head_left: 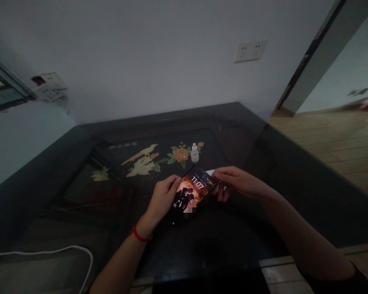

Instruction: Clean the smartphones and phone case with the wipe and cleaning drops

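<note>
A smartphone [194, 188] with a lit lock screen showing 11:07 lies tilted over the dark glass-topped table [263, 171]. My left hand [162, 200], with a red string on the wrist, grips the phone's left edge with curled fingers. My right hand [237, 181] pinches the phone's upper right corner, and a small white piece [210, 172] shows just behind its fingertips. A small clear dropper bottle [194, 153] with a white cap stands just beyond the phone.
The table top carries an inlaid picture of birds and a flower [150, 159]. A white cable [79, 253] loops at the near left. Wall sockets [250, 51] sit above the table. Wooden floor [334, 139] and a doorway lie to the right.
</note>
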The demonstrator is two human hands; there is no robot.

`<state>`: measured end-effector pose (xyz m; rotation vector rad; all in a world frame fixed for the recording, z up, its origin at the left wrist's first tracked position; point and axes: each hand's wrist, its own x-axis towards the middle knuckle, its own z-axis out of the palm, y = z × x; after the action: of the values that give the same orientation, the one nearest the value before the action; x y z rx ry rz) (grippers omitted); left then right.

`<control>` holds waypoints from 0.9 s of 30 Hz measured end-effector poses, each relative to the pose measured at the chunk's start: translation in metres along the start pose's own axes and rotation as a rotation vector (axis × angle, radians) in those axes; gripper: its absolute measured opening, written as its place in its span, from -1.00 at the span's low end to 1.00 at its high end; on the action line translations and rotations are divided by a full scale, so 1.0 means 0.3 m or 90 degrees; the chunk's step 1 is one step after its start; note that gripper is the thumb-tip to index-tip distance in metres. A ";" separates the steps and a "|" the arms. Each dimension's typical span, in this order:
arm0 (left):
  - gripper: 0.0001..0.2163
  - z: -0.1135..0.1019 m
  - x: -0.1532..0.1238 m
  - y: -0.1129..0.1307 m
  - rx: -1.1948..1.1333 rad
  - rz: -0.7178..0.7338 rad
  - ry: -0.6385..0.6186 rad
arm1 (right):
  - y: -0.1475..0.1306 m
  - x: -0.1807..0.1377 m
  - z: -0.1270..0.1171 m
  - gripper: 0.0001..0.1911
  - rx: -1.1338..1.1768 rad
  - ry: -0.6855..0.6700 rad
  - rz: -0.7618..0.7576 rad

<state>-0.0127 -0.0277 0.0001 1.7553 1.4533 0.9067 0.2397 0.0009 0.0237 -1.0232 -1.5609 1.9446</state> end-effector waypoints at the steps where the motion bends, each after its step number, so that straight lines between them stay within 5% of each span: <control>1: -0.68 0.001 -0.002 0.001 0.006 0.003 -0.004 | 0.002 0.001 0.000 -0.68 -0.001 -0.002 -0.004; 11: -0.69 0.001 -0.015 0.019 0.032 0.033 -0.035 | 0.011 0.006 -0.002 -0.64 -0.040 -0.013 -0.026; 16: -0.70 0.004 -0.017 0.028 0.048 0.037 -0.046 | 0.014 0.020 0.004 -0.69 -0.072 0.062 -0.044; 19: -0.69 0.006 -0.015 0.027 0.064 0.039 -0.063 | 0.015 0.027 0.009 -0.73 -0.130 0.118 -0.076; 27: -0.71 0.003 -0.011 0.040 0.070 0.035 -0.096 | 0.031 0.031 -0.002 -0.66 -0.312 0.093 -0.163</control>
<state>-0.0062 -0.0327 0.0095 1.9089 1.3863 0.7160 0.2353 0.0055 0.0123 -1.0555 -2.0198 1.3146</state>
